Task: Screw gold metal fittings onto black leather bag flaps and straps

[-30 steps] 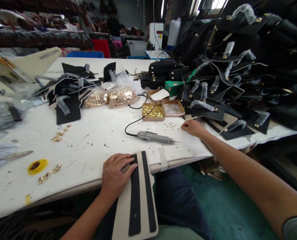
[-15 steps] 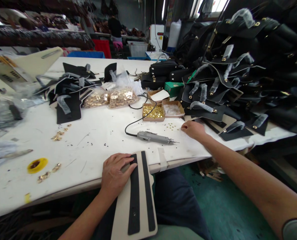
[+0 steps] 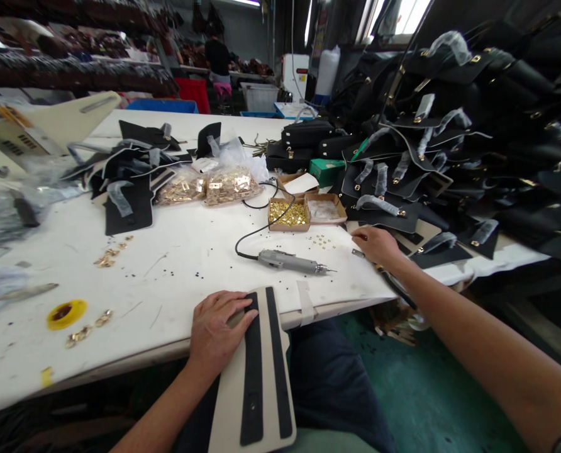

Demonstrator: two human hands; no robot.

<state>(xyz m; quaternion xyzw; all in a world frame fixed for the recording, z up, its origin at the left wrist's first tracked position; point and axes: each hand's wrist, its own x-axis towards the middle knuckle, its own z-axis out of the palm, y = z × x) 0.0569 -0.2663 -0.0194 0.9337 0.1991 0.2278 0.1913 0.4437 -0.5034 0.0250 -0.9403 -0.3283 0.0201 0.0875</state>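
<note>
My left hand (image 3: 217, 327) lies flat, fingers spread, on a cream panel with two black stripes (image 3: 261, 371) that hangs over the near table edge onto my lap. My right hand (image 3: 377, 244) is stretched out to the right side of the table, with its fingers curled round a slim dark-handled tool (image 3: 394, 283) whose metal tip (image 3: 357, 253) pokes out by the thumb. A grey corded electric screwdriver (image 3: 292, 261) lies on the white table (image 3: 177, 264) between my hands. Loose gold studs (image 3: 325, 240) sit just left of my right hand.
A small carton of gold studs (image 3: 288, 214) and another carton (image 3: 326, 209) stand behind the screwdriver. Bags of gold hardware (image 3: 226, 182), black cut pieces (image 3: 129, 189) and a yellow tape roll (image 3: 66, 313) lie to the left. Black bag flaps (image 3: 450, 145) are piled high at right.
My right hand has shifted slightly right and closed on a slim dark-handled tool that now shows under the wrist. My left hand stays on the panel.
</note>
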